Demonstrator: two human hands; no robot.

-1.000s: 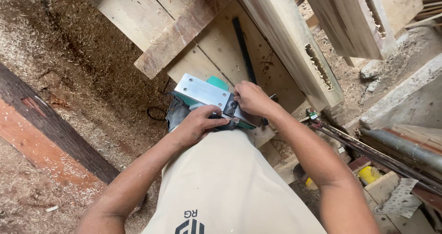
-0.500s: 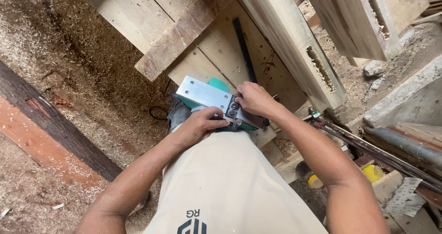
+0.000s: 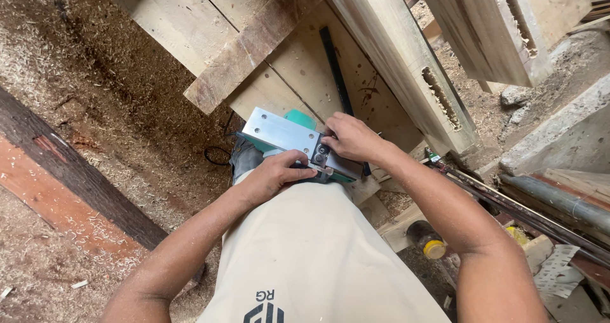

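Beams: two pale mortised beams stand upper right, well apart from the hands.
Planer: one electric planer, sole plate up, rests at the person's lap; long axis runs upper left to lower right.
Left hand: left hand clamps the near side.
Right hand: right hand pinches the right end.
Nearer hand: both touching.

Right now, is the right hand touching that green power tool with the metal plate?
Touching. The head view shows the right hand with fingertips pressed on the power tool beside its metal plate.
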